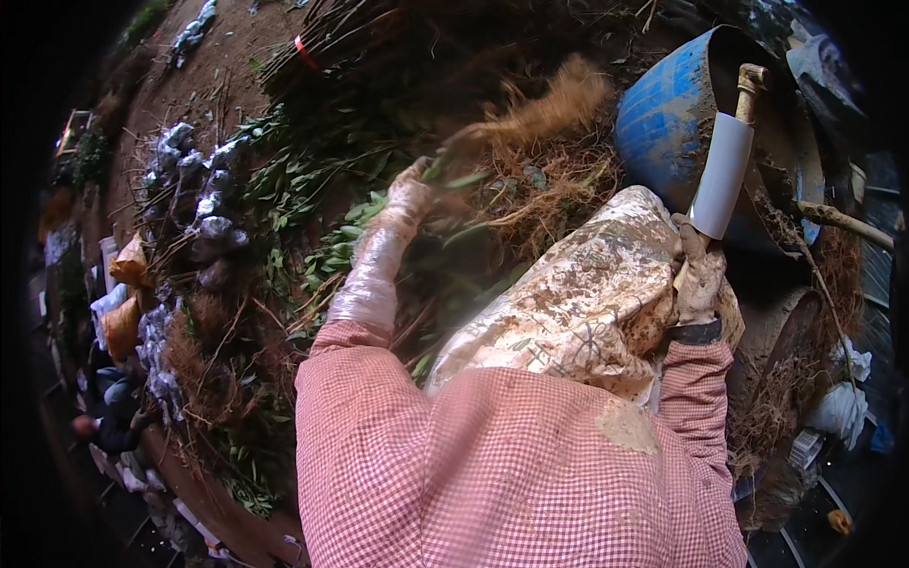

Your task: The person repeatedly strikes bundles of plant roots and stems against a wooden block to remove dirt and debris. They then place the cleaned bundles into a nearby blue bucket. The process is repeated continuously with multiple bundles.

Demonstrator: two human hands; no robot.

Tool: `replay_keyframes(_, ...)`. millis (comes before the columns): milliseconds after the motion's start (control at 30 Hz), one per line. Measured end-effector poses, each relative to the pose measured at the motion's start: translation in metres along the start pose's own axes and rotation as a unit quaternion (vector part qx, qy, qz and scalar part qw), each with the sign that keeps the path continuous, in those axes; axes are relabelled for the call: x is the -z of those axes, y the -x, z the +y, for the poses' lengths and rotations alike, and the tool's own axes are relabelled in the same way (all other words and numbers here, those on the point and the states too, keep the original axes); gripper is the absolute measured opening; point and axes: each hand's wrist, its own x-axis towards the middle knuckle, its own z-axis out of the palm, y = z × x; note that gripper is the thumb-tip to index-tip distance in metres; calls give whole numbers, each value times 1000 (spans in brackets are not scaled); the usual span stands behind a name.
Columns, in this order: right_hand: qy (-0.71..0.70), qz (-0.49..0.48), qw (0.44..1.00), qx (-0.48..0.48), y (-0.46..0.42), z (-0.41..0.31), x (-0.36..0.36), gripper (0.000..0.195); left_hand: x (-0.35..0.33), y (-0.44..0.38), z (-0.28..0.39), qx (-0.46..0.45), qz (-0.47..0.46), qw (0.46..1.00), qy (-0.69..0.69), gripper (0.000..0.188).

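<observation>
My left hand [410, 189], in a muddy glove with clear plastic film wrapped over the wrist, is closed on the stem of a leafy plant. That plant's blurred brown roots [543, 110] point up and to the right. A muddy glove covers my right hand [696, 273], which grips a tool's handle at the lower end of a white cylindrical sleeve [723, 174]; a worn pipe-like end [750, 82] sticks out above the sleeve. Between my arms, a mud-stained white plastic sheet [568, 298] covers my lap.
A muddy blue drum [660, 106] lies tilted at the upper right. More bare roots [547, 192] are piled beside it. Leafy plants [291, 184] and silver-wrapped bundles [213, 206] lie on the left. Red tape binds a stem bundle [334, 42]. Another person [117, 412] is at the far left.
</observation>
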Motion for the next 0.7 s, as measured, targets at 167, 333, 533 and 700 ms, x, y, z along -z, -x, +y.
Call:
replay_keyframes(167,-309,-211,926,-61,-5,18,12,45,87,43,93,-163,-71,923,342,30)
replay_keyframes(333,-254,-277,926,-34,18,-10,-57,53,44,108,133,-247,-33,960,128,14)
replay_keyframes(533,-306,-289,907,32,21,13,-62,41,-45,189,115,20,-181,973,141,43)
replay_keyframes(700,-406,-259,873,-78,42,-11,-53,32,-38,196,142,-214,-205,922,248,39)
